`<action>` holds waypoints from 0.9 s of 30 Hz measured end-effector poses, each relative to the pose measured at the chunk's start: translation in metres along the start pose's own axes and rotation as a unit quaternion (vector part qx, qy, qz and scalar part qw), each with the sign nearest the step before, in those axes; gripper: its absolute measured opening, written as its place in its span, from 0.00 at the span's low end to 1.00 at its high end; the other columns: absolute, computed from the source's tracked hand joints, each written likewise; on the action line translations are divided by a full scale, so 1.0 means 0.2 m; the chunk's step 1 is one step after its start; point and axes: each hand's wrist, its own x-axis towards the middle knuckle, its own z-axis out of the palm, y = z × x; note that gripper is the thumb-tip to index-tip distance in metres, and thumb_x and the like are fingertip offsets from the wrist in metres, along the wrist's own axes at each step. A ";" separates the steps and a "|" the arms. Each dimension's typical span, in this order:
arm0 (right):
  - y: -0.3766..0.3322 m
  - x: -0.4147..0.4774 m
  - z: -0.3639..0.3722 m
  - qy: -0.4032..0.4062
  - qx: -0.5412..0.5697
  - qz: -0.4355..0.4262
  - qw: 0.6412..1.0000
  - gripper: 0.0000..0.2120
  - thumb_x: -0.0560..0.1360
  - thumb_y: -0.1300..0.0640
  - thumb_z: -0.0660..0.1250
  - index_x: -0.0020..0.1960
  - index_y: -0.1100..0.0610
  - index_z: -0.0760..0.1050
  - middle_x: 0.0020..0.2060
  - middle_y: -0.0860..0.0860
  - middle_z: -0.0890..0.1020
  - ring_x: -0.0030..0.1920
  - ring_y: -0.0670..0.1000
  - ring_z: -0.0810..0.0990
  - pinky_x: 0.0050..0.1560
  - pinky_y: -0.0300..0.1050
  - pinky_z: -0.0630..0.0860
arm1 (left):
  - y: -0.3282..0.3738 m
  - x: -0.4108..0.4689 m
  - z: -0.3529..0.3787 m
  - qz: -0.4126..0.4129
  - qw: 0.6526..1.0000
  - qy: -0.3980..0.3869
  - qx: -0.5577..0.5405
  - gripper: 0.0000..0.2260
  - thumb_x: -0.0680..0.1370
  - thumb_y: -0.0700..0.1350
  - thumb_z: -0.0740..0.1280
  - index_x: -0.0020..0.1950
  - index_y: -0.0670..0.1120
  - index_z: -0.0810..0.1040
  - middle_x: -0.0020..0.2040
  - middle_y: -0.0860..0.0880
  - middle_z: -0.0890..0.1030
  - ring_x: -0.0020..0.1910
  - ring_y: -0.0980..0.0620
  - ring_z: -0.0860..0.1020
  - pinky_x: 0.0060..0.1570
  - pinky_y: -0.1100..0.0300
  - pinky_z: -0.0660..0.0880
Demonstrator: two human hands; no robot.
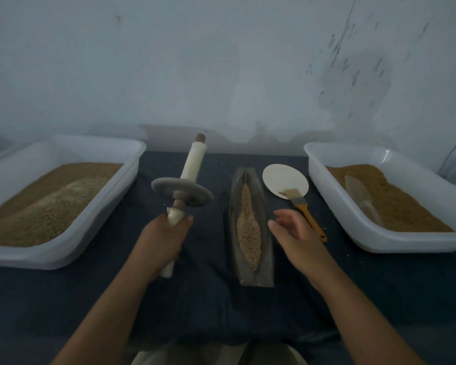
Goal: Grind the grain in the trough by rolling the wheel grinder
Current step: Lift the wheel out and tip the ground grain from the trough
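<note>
A narrow boat-shaped metal trough [266, 270] lies lengthwise on the dark cloth in the middle, with a strip of pale grain [248, 227] along its groove. The wheel grinder [182, 192], a grey disc on a white-wrapped axle, is lifted off the table to the left of the trough. My left hand [161, 241] grips the near end of its axle; the far end points up and away. My right hand [298, 238] hovers just right of the trough, fingers relaxed and spread, holding nothing.
A white plastic tub [63, 256] of grain stands at the left, another tub [366, 233] with grain and a clear scoop [361, 196] at the right. A round white plate [282, 180] and an orange-handled brush [304, 209] lie between the trough and the right tub.
</note>
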 end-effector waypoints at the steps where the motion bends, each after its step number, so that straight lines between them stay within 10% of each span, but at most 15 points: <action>1: 0.01 0.02 0.02 -0.003 0.019 0.035 0.999 0.10 0.80 0.35 0.68 0.60 0.33 0.74 0.55 0.32 0.80 0.56 0.35 0.79 0.54 0.40 0.75 | -0.01 0.01 -0.01 -0.011 1.000 0.001 0.002 0.18 0.78 0.62 0.69 0.49 0.47 0.81 0.33 0.48 0.83 0.28 0.51 0.81 0.35 0.50 0.81; 14: 0.01 0.18 0.10 -0.068 -0.020 0.111 0.991 0.20 0.76 0.41 0.62 0.56 0.55 0.81 0.50 0.55 0.86 0.53 0.58 0.85 0.56 0.54 0.80 | 0.02 0.06 -0.06 -0.028 0.969 0.028 0.246 0.17 0.82 0.66 0.60 0.49 0.54 0.74 0.48 0.50 0.79 0.44 0.52 0.77 0.45 0.51 0.73; 19: 0.05 0.17 0.11 -0.038 -0.008 0.070 0.997 0.20 0.80 0.49 0.63 0.53 0.67 0.78 0.49 0.63 0.83 0.49 0.62 0.84 0.45 0.50 0.72 | 0.01 -0.18 0.02 0.215 0.929 0.253 0.162 0.14 0.79 0.58 0.70 0.62 0.57 0.75 0.57 0.63 0.72 0.60 0.56 0.73 0.60 0.59 0.72; 23: 0.01 0.13 0.08 -0.044 -0.005 0.045 0.998 0.20 0.81 0.50 0.63 0.55 0.69 0.77 0.51 0.64 0.82 0.49 0.62 0.84 0.45 0.50 0.72 | 0.12 -0.24 0.26 0.089 0.988 -0.071 -0.101 0.26 0.70 0.75 0.66 0.59 0.60 0.81 0.55 0.61 0.84 0.54 0.64 0.82 0.53 0.66 0.78; 27: -0.06 0.04 0.06 -0.057 -0.007 0.017 0.998 0.18 0.80 0.47 0.63 0.55 0.62 0.80 0.47 0.59 0.84 0.45 0.57 0.84 0.44 0.50 0.74 | 0.25 -0.15 0.41 -0.118 0.877 -0.295 -0.361 0.33 0.74 0.72 0.71 0.69 0.52 0.81 0.63 0.46 0.85 0.62 0.46 0.84 0.65 0.44 0.77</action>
